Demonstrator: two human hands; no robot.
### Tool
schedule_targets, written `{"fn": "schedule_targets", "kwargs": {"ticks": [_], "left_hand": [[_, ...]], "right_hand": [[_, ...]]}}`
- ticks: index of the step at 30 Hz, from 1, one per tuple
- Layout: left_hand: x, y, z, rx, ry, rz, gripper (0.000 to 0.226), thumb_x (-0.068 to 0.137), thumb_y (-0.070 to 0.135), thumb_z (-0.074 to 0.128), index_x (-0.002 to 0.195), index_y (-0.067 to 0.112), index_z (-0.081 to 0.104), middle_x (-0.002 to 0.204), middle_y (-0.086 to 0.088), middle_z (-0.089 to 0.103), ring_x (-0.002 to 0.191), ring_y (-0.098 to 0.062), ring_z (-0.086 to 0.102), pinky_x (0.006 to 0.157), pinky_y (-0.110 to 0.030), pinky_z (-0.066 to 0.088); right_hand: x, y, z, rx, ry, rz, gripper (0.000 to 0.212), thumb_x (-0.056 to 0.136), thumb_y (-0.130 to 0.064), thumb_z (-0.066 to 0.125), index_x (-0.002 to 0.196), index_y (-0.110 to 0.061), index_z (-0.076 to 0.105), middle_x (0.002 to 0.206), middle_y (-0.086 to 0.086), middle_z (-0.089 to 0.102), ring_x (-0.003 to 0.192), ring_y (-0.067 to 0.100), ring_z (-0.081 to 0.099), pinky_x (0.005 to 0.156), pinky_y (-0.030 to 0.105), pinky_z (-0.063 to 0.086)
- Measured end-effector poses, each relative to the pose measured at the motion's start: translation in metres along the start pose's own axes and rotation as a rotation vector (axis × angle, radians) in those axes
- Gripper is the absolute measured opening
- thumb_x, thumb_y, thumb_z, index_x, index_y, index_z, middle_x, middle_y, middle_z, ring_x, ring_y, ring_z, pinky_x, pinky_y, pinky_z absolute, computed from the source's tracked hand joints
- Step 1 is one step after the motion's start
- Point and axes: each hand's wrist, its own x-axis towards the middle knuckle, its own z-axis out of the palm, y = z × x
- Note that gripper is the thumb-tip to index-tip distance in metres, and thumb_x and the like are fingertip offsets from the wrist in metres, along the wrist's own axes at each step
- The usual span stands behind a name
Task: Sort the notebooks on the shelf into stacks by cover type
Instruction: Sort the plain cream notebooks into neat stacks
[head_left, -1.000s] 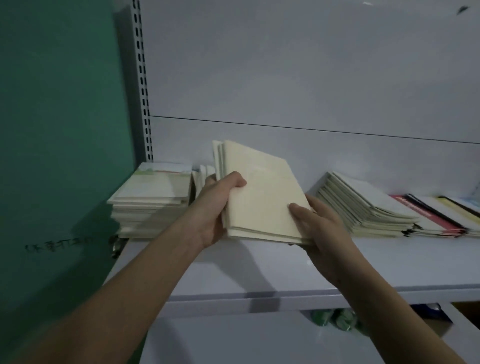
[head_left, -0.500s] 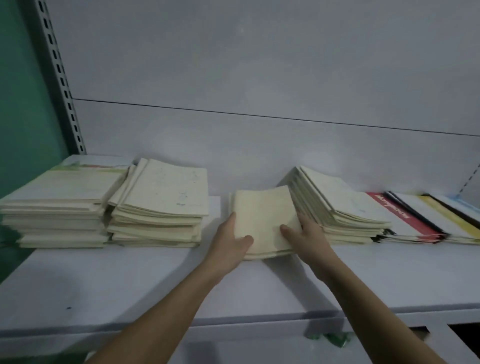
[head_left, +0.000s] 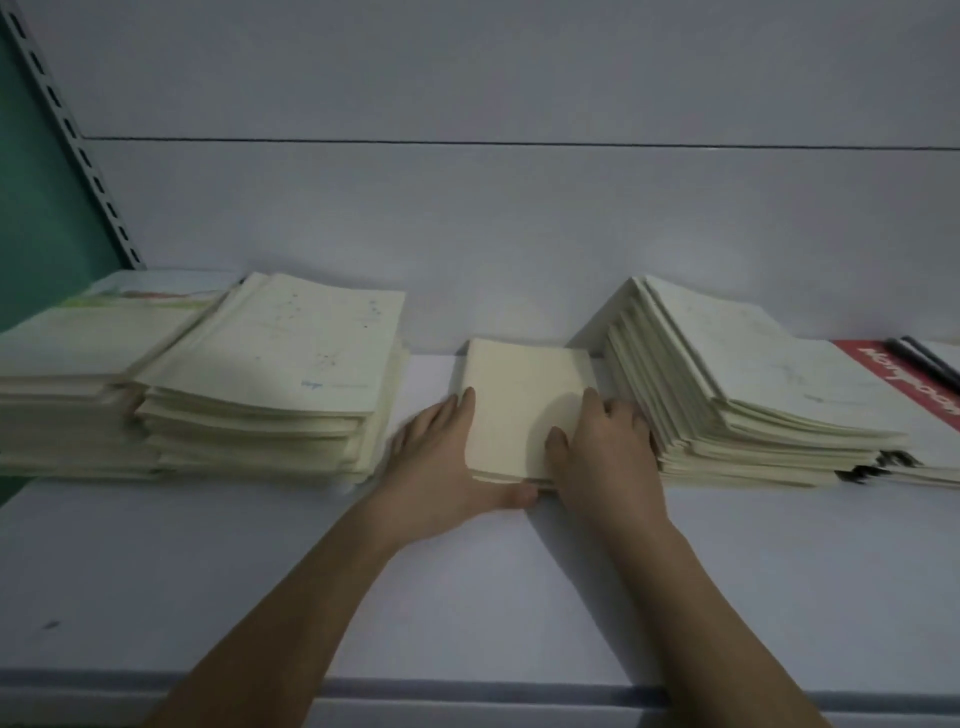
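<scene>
A small stack of plain cream notebooks (head_left: 519, 400) lies flat on the white shelf (head_left: 467, 597), in the gap between two taller piles. My left hand (head_left: 441, 467) lies against its left edge, fingers straight along the side and thumb under the near corner. My right hand (head_left: 602, 452) rests on its right half, thumb on the top cover, fingers down the right edge. To the left stands a cream stack with faint blue print (head_left: 280, 374). To the right is a slanted cream stack (head_left: 727, 384).
A further stack with a green-edged cover (head_left: 78, 374) sits at the far left by the green wall and slotted upright (head_left: 67, 135). A red-covered notebook (head_left: 904, 374) and dark-edged ones lie at the far right. The shelf's front lip (head_left: 467, 691) runs below my forearms.
The small cream stack went from held up in both hands to lying flat on the shelf between the piles. Both hands now sit at its sides, and the view has closed in.
</scene>
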Motion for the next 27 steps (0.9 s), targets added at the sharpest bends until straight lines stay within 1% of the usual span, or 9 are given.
{"fn": "schedule_targets", "kwargs": {"ticks": [3,7,13,15,17,20,22,25,27], "left_hand": [[0.004,0.001,0.003,0.079,0.000,0.023,0.123,0.068,0.069,0.071,0.156,0.024,-0.001,0.163,0.005,0.009,0.149,-0.013,0.007,0.121,-0.034,0.010],[0.001,0.003,0.005,0.083,0.023,0.055,0.111,0.075,0.064,0.068,0.156,0.022,0.005,0.162,0.004,0.014,0.148,-0.012,0.011,0.118,-0.028,0.010],[-0.001,0.013,0.005,-0.050,0.102,0.043,0.095,0.071,0.054,0.079,0.146,0.021,0.032,0.147,0.004,0.044,0.135,-0.017,0.037,0.098,-0.025,0.026],[0.000,0.014,0.005,-0.133,0.103,0.005,0.091,0.069,0.053,0.081,0.143,0.026,0.035,0.141,0.007,0.050,0.131,-0.018,0.042,0.103,-0.028,0.027],[0.002,0.013,0.006,-0.147,0.134,0.012,0.082,0.062,0.061,0.080,0.130,0.034,0.042,0.128,0.011,0.058,0.120,-0.016,0.052,0.104,-0.035,0.036],[0.007,0.007,0.012,-0.120,0.159,0.016,0.084,0.052,0.072,0.075,0.122,0.037,0.044,0.118,0.012,0.061,0.108,-0.013,0.059,0.093,-0.037,0.047],[0.004,0.005,0.012,-0.157,0.155,0.037,0.093,0.056,0.069,0.078,0.134,0.036,0.041,0.133,0.007,0.054,0.123,-0.014,0.052,0.101,-0.034,0.045],[-0.013,0.001,0.007,-0.187,0.071,0.097,0.100,0.079,0.055,0.072,0.156,0.025,0.014,0.163,0.007,0.010,0.149,-0.010,0.009,0.119,-0.031,0.017],[-0.032,-0.005,-0.005,-0.256,0.113,0.150,0.084,0.088,0.050,0.063,0.155,0.026,0.019,0.162,0.011,0.012,0.148,-0.007,0.010,0.119,-0.030,0.018]], "right_hand": [[0.001,0.001,0.001,-0.016,0.001,-0.020,0.038,0.095,-0.026,0.045,0.129,-0.007,0.042,0.124,0.017,0.048,0.114,0.035,0.042,0.091,0.038,0.034],[0.006,0.005,0.003,-0.018,-0.007,-0.040,0.023,0.096,-0.021,0.042,0.113,-0.006,0.049,0.117,0.016,0.052,0.110,0.034,0.046,0.087,0.037,0.033],[0.012,0.008,0.005,0.062,0.002,-0.036,0.022,0.095,-0.016,0.042,0.111,-0.004,0.051,0.116,0.017,0.053,0.110,0.036,0.047,0.085,0.037,0.036],[0.013,0.008,0.007,0.069,0.000,-0.044,0.022,0.094,-0.016,0.043,0.109,-0.003,0.052,0.114,0.018,0.053,0.107,0.037,0.049,0.082,0.037,0.037],[0.013,0.008,0.010,0.057,0.009,-0.058,0.022,0.093,-0.016,0.043,0.106,-0.001,0.053,0.114,0.019,0.053,0.104,0.038,0.051,0.081,0.038,0.037],[0.011,0.006,0.009,0.079,0.091,-0.096,0.026,0.090,-0.012,0.046,0.111,0.000,0.054,0.120,0.020,0.052,0.108,0.038,0.048,0.084,0.039,0.039],[0.007,0.005,0.007,0.133,0.172,-0.167,0.033,0.087,-0.008,0.052,0.119,-0.001,0.058,0.127,0.017,0.054,0.115,0.036,0.047,0.090,0.040,0.040],[0.000,0.006,0.004,0.098,0.244,-0.308,0.034,0.078,-0.010,0.068,0.111,-0.008,0.068,0.121,0.006,0.061,0.115,0.027,0.051,0.092,0.035,0.044],[-0.004,0.004,-0.002,0.141,0.294,-0.369,0.026,0.080,-0.006,0.068,0.105,-0.009,0.070,0.113,0.004,0.063,0.110,0.027,0.054,0.089,0.033,0.043]]}}
